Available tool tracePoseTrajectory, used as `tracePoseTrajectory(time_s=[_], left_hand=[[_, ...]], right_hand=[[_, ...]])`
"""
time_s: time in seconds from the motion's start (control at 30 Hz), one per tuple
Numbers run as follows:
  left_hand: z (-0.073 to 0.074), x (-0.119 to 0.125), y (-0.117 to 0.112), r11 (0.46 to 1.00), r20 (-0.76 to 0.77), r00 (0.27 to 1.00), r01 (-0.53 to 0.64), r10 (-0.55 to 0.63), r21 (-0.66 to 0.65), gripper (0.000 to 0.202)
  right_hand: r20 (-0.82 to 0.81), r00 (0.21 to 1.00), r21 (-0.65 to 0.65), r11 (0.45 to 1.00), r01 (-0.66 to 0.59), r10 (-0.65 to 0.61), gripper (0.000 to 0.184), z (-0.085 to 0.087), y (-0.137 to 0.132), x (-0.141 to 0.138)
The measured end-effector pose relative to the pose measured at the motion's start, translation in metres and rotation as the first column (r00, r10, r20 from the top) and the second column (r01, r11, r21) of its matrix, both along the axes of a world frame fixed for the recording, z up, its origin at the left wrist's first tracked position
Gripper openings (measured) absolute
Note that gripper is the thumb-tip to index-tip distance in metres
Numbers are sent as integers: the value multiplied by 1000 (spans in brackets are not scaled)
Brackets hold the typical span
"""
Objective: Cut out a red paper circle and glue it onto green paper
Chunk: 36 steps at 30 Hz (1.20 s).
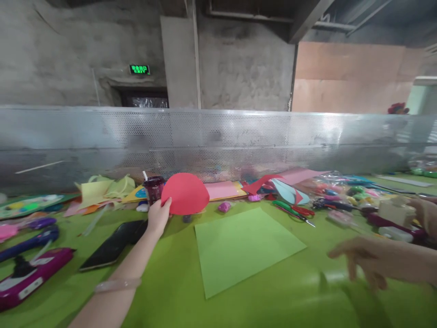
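Clock ref: dial centred on the green sheet (246, 250), 12 toward the perforated metal panel (218, 136).
Left hand: (160, 214) at 10, gripping the red paper disc (186, 193) by its lower-left edge, thumb on the face toward the camera. Pale bracelet (118, 285) on that wrist.
Red paper disc: between 10 and 11, held up in front of the clutter along the panel, broad face toward the camera.
Right hand: (372, 262) at 3, fingers apart and loosely bent, slightly blurred, gripping nothing. Can't tell if it touches the desk (290, 291).
Green sheet: flat on the desk, between both hands.
Left side: black phone (112, 246) at 9, near the left forearm; purple power strip (37, 275) farther out, just below 9, dark plug in it.
Cup: dark, with white straw (154, 187), at 10, just behind the left hand.
Top edge: small purple lump (224, 207) at 11, near the sheet; red paper offcut (261, 184) at 12 to 1; light-blue paper (288, 191) at 1.
Scissors: green-handled pair (285, 208) and red-handled pair (303, 211) side by side, between 1 and 2.
Other hand: partly visible at the right edge (426, 212), between 2 and 3; can't tell its grip.
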<state>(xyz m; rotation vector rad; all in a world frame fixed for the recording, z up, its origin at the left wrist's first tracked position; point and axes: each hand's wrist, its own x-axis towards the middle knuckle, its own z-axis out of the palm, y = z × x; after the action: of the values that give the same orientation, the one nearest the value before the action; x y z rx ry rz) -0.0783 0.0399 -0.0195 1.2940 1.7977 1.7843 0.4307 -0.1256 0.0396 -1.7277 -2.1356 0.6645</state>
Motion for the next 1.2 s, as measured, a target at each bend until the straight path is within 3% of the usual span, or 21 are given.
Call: tracePoseTrajectory(time_s=[0.03,0.17,0.3,0.47,0.63,0.9,1.07,1.2], left_hand=[[0,1,-1,1000,-1,1000,2,-2,1,36],[1,2,-2,1000,-7,1000,19,-19,7,35],[0,1,-1,1000,-9,1000,24,-24,8,34],[-1,0,1,1000,-13,1000,24,-24,9,33],[-1,1,-1,999,-32,998,46,-45,25,34],[0,1,0,999,-31,999,38,-38,0,34],[-1,1,0,999,-30,999,43,-42,9,36],[0,1,-1,999,-33,998,46,-45,12,35]], right_hand=[[-51,997,-80,994,-68,64,33,2,13,-10],[-34,993,84,990,-110,114,31,-4,85,-52],[18,988,134,978,-157,156,21,-13,151,-90],[120,943,114,939,-324,311,24,-10,189,-140],[201,913,91,921,-379,355,26,-12,188,-159],[181,898,154,890,-429,402,23,-9,157,-136],[185,897,148,890,-430,402,15,17,135,-120],[169,923,256,889,-379,345,21,51,100,-100]])
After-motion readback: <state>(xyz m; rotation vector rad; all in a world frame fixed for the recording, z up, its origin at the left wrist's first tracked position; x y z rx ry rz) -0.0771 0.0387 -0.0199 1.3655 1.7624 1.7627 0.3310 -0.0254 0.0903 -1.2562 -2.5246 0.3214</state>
